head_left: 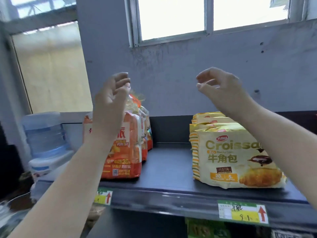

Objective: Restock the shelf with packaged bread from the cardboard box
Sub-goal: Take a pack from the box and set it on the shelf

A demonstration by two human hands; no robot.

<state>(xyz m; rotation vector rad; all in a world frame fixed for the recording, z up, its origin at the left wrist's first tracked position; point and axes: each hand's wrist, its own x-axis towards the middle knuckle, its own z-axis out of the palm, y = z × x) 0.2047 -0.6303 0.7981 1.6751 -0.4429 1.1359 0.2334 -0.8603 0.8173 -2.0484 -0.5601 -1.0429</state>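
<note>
Orange bags of sliced bread (127, 152) stand upright in a short row at the left of the dark shelf (168, 169). Yellow croissant packs (228, 160) lie stacked at the right. My left hand (109, 102) is raised in front of the front orange bag's top, its fingers loosely curled and nothing visibly held. My right hand (221, 86) hovers above the croissant stack with its fingers loosely curled, touching nothing. The cardboard box is out of view.
A gap of bare shelf lies between the two bread groups. Price tags (242, 213) hang on the shelf's front edge. A blue water jug (44, 133) on a dispenser stands to the left. A grey wall and a window (171, 18) rise behind the shelf.
</note>
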